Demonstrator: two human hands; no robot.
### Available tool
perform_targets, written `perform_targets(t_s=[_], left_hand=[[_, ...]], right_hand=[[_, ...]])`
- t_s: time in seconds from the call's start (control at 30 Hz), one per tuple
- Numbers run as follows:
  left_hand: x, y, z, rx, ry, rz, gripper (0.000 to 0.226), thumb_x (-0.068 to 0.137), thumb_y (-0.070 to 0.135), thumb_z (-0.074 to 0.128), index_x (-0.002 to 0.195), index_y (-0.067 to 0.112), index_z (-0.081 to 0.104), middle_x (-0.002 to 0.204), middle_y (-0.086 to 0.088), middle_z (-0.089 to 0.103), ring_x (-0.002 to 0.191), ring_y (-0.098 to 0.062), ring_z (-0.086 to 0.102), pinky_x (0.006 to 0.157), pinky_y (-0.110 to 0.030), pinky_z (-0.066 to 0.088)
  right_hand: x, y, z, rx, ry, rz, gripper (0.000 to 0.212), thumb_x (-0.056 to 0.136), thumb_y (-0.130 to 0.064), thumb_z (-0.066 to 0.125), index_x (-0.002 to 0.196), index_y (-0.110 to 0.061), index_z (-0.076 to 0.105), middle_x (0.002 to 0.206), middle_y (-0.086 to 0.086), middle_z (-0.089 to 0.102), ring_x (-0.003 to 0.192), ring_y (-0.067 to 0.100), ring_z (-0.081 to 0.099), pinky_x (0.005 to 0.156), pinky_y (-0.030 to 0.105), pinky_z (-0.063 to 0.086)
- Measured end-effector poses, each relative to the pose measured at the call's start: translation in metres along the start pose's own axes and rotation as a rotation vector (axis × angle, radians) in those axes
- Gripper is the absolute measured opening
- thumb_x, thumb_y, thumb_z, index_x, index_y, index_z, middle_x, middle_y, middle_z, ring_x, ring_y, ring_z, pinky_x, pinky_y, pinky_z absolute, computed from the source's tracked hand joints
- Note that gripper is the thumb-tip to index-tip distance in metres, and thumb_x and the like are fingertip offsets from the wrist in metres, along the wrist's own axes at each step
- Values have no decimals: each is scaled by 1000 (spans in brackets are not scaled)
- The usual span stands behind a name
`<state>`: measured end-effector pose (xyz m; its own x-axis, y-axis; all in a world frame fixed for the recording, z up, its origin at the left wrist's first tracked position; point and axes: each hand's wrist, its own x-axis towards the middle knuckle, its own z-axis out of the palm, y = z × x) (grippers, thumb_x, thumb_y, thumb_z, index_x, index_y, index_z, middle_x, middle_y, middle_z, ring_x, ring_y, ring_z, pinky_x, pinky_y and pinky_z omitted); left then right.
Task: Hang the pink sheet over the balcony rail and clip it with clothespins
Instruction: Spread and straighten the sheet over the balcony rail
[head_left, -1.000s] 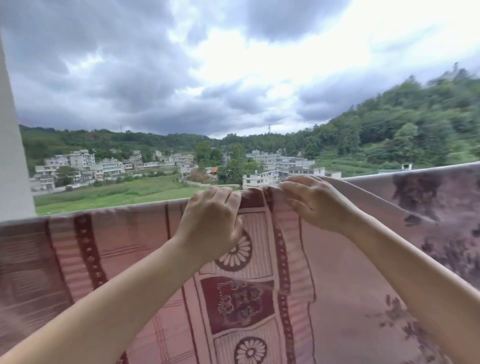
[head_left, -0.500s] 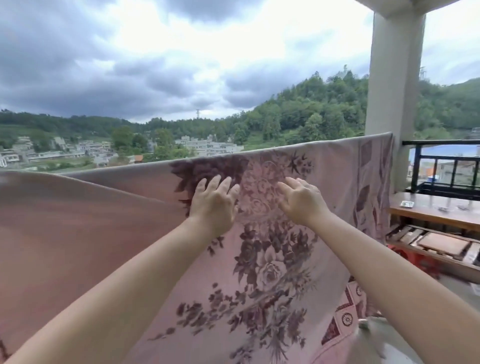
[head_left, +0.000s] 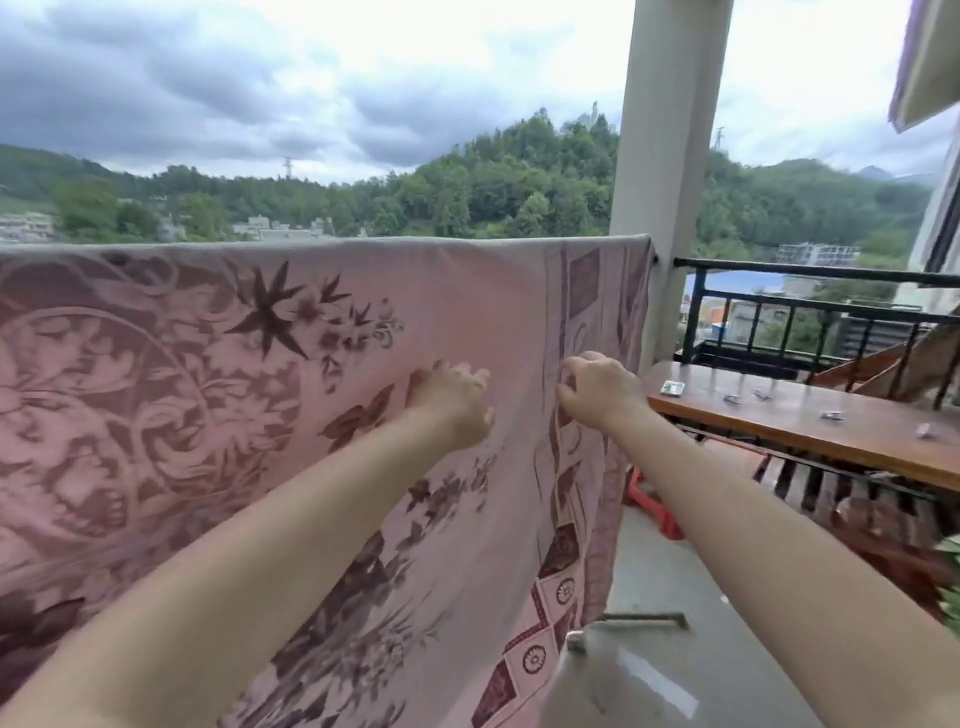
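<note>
The pink sheet (head_left: 208, 374) already hangs over the balcony rail, its top fold lying along the rail from the far left up to the white pillar (head_left: 670, 156), so the step in hand seems to be the smoothing of the cloth, and no clothespin is on it yet. The fabric is thin and soft, with dark red flowers, leaves and a border of squares. The left hand (head_left: 452, 400) presses on the sheet with the fingers bent, a loose grip that holds nothing. The right hand (head_left: 597, 389) is at the border stripe; I cannot tell if its narrow grip pinches the cloth. On the right, the brown wooden bench (head_left: 779, 415) carries small pale pieces (head_left: 831, 414), perhaps the clothespins; the next move probably calls for reaching there.
</note>
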<state>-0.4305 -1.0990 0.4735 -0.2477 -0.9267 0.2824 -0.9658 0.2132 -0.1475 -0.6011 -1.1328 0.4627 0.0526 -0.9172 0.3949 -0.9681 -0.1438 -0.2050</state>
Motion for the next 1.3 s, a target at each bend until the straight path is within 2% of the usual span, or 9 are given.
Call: perform_targets(t_s=[0.23,0.47,0.7,0.8,0.93,1.0,1.07,1.17,1.3], left_hand=[[174,70,20,1,64,46,40,91,35,40,122,11,43,127,-12,48,119,-30,42,94,-40,38],[323,159,74,-15,104,62,48,92,37,35,133,12,33,144,-10,33,135,-25,27,110,-43,24],[458,205,80,57,165,-123,52,92,35,35,138,12,27,147,-11,29,137,-25,22,113,-42,21],[501,209,70,113,305,-127,50,89,32,44,133,9,39,142,-13,39,133,-27,32,108,-42,27],[548,216,56,243,544,-101,41,76,23,65,111,2,60,114,-16,64,107,-33,58,90,-46,47],[569,223,54,229,524,-132,40,88,23,52,122,3,51,124,-13,57,117,-29,49,99,-43,38],[594,225,55,252,564,-173,33,92,20,46,119,4,54,122,-11,57,116,-27,47,99,-39,35],[616,225,54,293,611,-224,23,86,18,57,100,2,65,106,-13,64,104,-29,54,92,-41,42],[648,232,60,281,621,-261,24,76,22,70,89,2,69,87,-13,67,87,-32,62,79,-43,49]], right_hand=[[135,132,6,-105,46,42,37,86,-27,42,118,-10,51,124,11,52,116,30,46,92,41,41],[254,262,51,-36,90,-36,38,85,-29,46,119,-12,51,126,10,52,118,27,45,94,40,39],[407,362,65,85,127,-138,36,87,-29,46,114,-7,54,121,11,56,113,31,49,91,41,42],[475,380,67,185,197,-164,40,87,-27,46,119,-3,50,121,16,55,114,33,48,91,42,43],[551,399,66,309,347,-114,42,88,-22,46,121,4,45,119,25,55,113,37,49,92,41,41],[581,412,68,373,292,-86,37,88,-23,46,113,5,48,115,28,55,109,39,50,88,40,41],[607,426,72,479,206,-139,39,87,-28,51,110,3,50,111,23,57,104,36,53,80,37,41],[625,442,72,665,139,-283,43,81,-31,62,105,2,50,90,9,55,83,25,53,58,26,37],[654,462,76,852,95,-490,16,80,-17,65,76,-8,52,65,7,53,52,12,50,50,21,41]])
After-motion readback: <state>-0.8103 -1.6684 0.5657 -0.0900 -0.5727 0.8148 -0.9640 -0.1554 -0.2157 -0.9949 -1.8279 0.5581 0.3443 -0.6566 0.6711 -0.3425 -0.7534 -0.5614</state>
